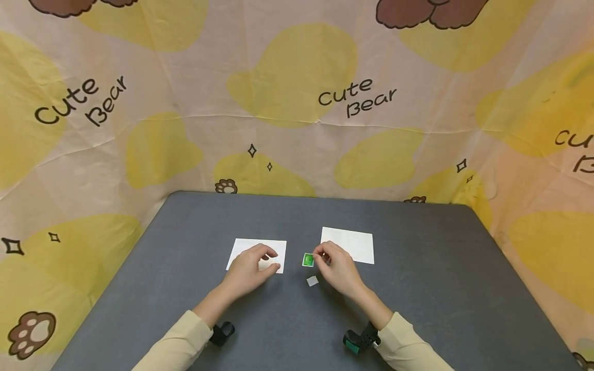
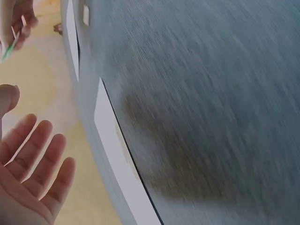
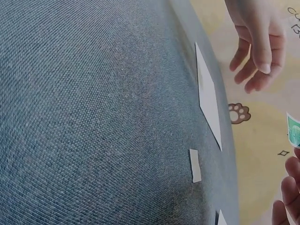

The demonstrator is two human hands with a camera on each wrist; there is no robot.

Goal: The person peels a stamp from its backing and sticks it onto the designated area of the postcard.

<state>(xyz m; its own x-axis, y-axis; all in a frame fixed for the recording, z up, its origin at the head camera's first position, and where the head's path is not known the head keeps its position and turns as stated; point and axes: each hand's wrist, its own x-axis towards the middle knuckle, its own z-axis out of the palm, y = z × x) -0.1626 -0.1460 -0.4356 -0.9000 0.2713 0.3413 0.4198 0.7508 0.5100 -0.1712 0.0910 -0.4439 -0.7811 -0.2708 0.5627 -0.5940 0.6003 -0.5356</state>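
Observation:
My right hand (image 1: pixel 339 269) pinches a small square green sticker (image 1: pixel 308 259) with a white border between thumb and fingertips. In the right wrist view the sticker (image 3: pixel 294 131) stands up from the fingertips at the right edge, bent slightly. My left hand (image 1: pixel 251 270) hovers over a white paper rectangle (image 1: pixel 237 251), holding nothing, fingers spread and gently bent; its palm side shows in the left wrist view (image 2: pixel 35 171). Behind the right hand lies a second white paper rectangle (image 1: pixel 357 244), partly covered by it. A small white paper piece (image 1: pixel 312 281) lies below the sticker.
The grey cloth-covered table (image 1: pixel 274 330) spreads around the hands. Behind it hangs a cream and yellow curtain (image 1: pixel 297 72) printed with words and paw marks. A dark strap (image 1: pixel 222 334) is on the left wrist, another (image 1: pixel 361 340) on the right.

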